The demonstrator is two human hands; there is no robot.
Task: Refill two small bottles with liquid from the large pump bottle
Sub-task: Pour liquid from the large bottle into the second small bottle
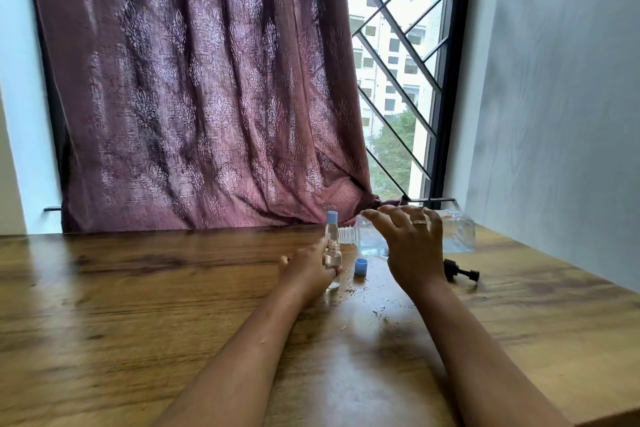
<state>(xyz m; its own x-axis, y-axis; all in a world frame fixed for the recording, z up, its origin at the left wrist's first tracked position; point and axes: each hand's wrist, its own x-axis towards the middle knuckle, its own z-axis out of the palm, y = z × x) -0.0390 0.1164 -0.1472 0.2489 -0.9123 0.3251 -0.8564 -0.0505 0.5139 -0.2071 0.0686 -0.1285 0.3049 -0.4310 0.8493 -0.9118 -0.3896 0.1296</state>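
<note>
My left hand (pixel 306 270) grips a small clear bottle (pixel 333 258) that has no cap and stands on the wooden table (pixel 138 305). Just behind it stands a second small bottle (pixel 331 227) with a blue cap on. The large clear bottle (pixel 457 230) lies on its side at the back, its threaded neck (pixel 348 235) pointing left toward the small bottles, with a little liquid inside. My right hand (pixel 412 243) is over the large bottle with its fingers spread; I cannot tell whether it touches the bottle. A loose blue cap (pixel 361 267) sits between my hands.
The black pump head (pixel 462 273) lies on the table to the right of my right wrist. Spilled drops (pixel 381 310) dot the wood in front of the bottles. A maroon curtain (pixel 194 97) and a barred window (pixel 398 80) are behind the table, and a wall stands on the right.
</note>
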